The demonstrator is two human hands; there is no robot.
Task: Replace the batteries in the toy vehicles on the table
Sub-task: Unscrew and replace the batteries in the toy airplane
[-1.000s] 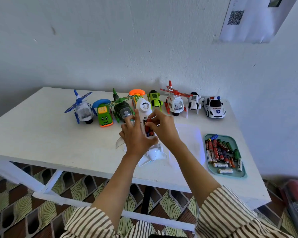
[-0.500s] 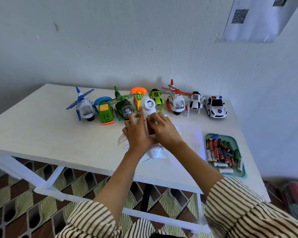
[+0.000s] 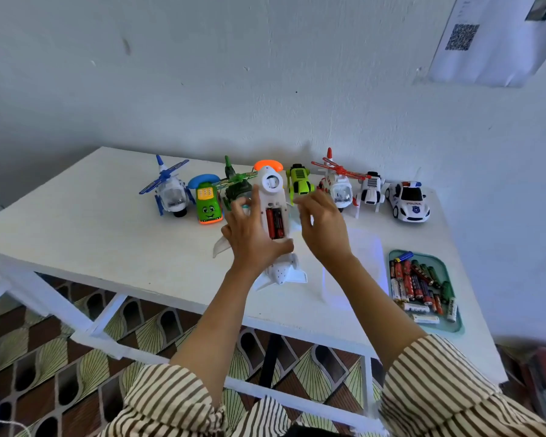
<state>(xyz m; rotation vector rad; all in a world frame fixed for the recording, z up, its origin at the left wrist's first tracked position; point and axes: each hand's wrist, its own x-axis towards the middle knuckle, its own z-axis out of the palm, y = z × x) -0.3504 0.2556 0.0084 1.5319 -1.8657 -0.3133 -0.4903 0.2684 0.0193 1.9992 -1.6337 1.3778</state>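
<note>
Two red batteries (image 3: 274, 223) sit in the open compartment of the white toy plane (image 3: 273, 216), which I hold belly-up above the middle of the table (image 3: 76, 234). My left hand (image 3: 249, 238) grips its body, thumb across the near end. My right hand (image 3: 323, 228) hovers just right of it, fingers loosely spread, touching nothing. The battery tray (image 3: 457, 323) lies near right; the other toys line the far edge.
</note>
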